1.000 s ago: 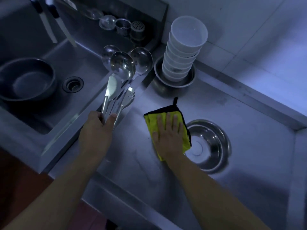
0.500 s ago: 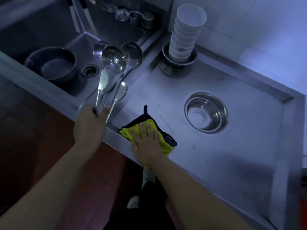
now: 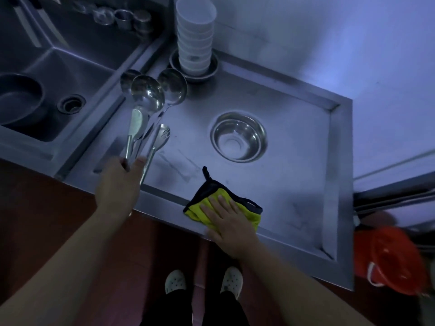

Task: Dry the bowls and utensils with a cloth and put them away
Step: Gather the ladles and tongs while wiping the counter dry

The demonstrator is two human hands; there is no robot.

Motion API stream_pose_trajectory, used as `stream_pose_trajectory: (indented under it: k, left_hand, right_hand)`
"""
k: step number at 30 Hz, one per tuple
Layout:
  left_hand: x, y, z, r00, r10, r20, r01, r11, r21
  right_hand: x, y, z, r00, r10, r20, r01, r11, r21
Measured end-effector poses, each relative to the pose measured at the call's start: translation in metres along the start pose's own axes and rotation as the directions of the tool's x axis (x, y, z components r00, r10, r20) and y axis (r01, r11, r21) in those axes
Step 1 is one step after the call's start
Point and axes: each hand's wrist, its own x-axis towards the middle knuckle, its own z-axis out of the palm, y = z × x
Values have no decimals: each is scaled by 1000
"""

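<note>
Left hand [image 3: 117,184] grips bunched utensils [image 3: 146,118] by handle ends, liable to slip; right hand [image 3: 229,220] flat on cloth [image 3: 247,208] at tabletop [image 3: 294,161] edge, may slide off.

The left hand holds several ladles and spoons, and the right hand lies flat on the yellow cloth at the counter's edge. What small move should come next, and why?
Probably the right hand should close on the cloth and lift it to the utensils. The left hand already grips them by the handles above the counter, while the cloth lies flat under straight fingers, not yet grasped.
</note>
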Motion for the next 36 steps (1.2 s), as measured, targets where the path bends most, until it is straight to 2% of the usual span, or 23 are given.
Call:
stream_pose_trajectory:
  k: [10,16,19,22,26,33,36]
  left_hand:
    - [-60,61,84,992,90,93,-91,996,6]
    - [-97,88,128,985,115,129,-120,992,29]
    - [-116,101,140,986,107,125,-112,993,32]
    - [-134,112,145,990,96,106,-101,994,39]
    - [-153,119,148,991,94,98,-97,995,30]
    - [-176,127,157,990,83,117,-85,996,13]
    - [-181,130,155,990,93,109,-95,995,18]
  right_hand:
    - [-109,99,-4,994,107,-13,-105,990,93]
    - [-170,158,-20,998,59,8,-59,990,125]
    - [-184,166,-26,998,34,-48,-26,988,152]
    - [-207,170,-25,986,-8,-169,15,999,39]
    - [-224,177,-27,984,7,-176,-3,1000,22]
    - [-206,180,-39,987,-30,-157,23,999,-45]
    - [-219,180,-45,986,-90,-138,85,996,-40]
